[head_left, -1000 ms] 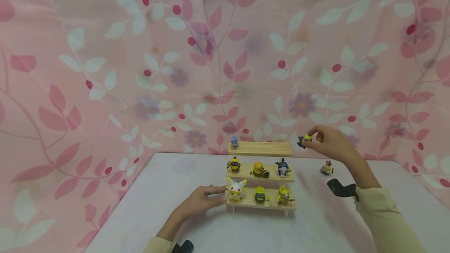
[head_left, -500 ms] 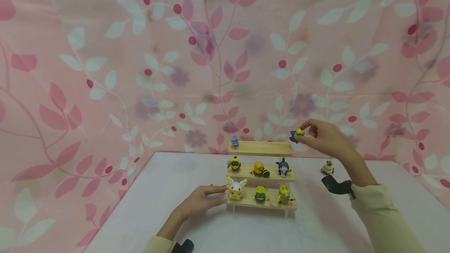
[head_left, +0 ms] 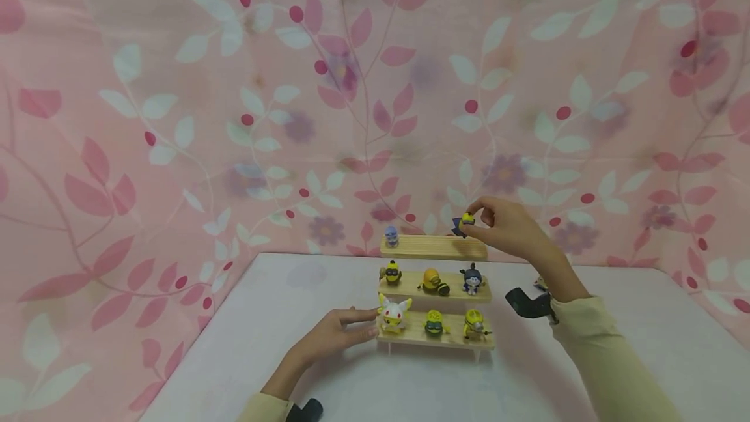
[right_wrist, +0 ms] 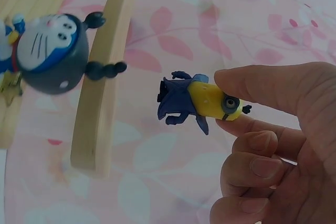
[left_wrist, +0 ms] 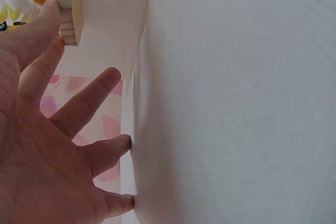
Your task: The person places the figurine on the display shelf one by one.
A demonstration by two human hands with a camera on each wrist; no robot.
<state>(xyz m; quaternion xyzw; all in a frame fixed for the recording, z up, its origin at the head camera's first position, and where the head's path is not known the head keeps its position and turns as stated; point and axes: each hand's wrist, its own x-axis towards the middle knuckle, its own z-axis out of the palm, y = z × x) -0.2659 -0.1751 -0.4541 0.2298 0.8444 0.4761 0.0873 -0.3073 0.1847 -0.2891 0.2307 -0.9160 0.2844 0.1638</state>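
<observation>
My right hand (head_left: pixel 502 225) pinches a small minion figurine (right_wrist: pixel 197 98) by its yellow head, between thumb and forefinger. This one-eyed figurine wears a dark blue coat and hangs just above the right part of the stand's top shelf (head_left: pixel 433 247). The other right fingers are curled. Low on the left, my left hand (head_left: pixel 335 337) pinches the end of the bottom shelf (left_wrist: pixel 72 17) with thumb and forefinger, its other fingers spread. Beside those fingertips sits a white-hooded Pikachu figurine (head_left: pixel 393 316). A small blue figurine (head_left: pixel 391 237) occupies the top shelf's left end.
The middle shelf bears a goggled minion (head_left: pixel 390 274), an orange-yellow figurine (head_left: pixel 431 281) and a dark-haired blue cat figurine (head_left: pixel 471 280). Two more yellow figurines, one green-tinged (head_left: pixel 433 323), share the bottom shelf. Another figurine (head_left: pixel 540 284) on the white table (head_left: pixel 293 285) is partly hidden by my right wrist.
My right hand has carried the minion figurine leftward and slightly up, from right of the stand to over the top shelf. The left hand has stayed in place.
</observation>
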